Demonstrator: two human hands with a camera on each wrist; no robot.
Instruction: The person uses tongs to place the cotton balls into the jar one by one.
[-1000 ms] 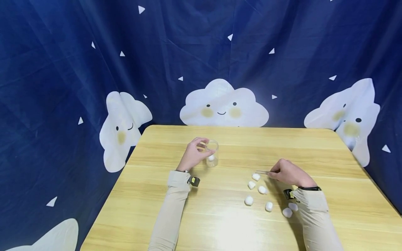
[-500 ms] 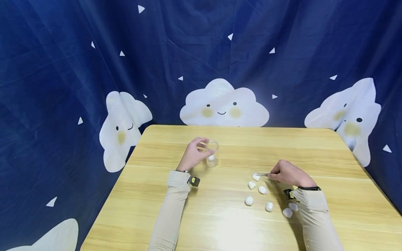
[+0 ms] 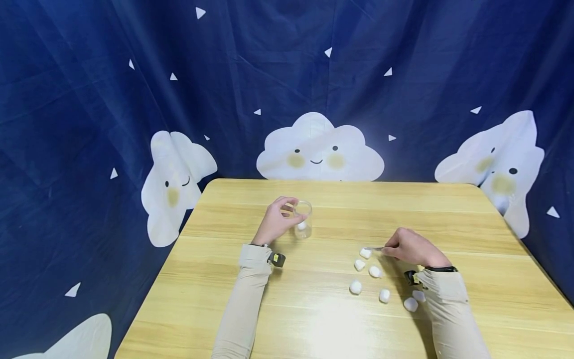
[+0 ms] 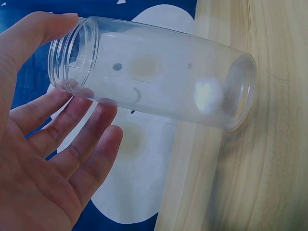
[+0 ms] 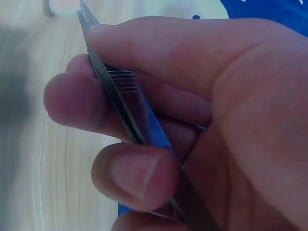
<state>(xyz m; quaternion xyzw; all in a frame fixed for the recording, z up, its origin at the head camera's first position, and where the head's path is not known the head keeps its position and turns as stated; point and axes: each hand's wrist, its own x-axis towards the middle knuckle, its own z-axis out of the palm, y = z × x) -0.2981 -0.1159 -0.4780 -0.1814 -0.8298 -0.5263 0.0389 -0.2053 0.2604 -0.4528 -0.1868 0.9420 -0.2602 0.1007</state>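
Observation:
My left hand grips a clear plastic jar near its threaded, lidless mouth, thumb on one side and fingertips on the other. Inside, close to the jar's bottom, lies one white cotton ball. In my right hand a pair of metal tweezers is pinched between thumb and fingers, pointing left. Their tips are at the farthest cotton ball on the table; whether they clasp it I cannot tell. In the right wrist view only a blurred white edge of a ball shows near the tips.
Several more cotton balls lie scattered on the wooden table, left of and below my right hand. Two of them sit beside the right sleeve. A dark blue curtain with cloud prints hangs behind the table.
The tweezers' tips have dipped onto the farthest cotton ball, then risen slightly to its upper edge. My left hand and the jar have stayed in place.

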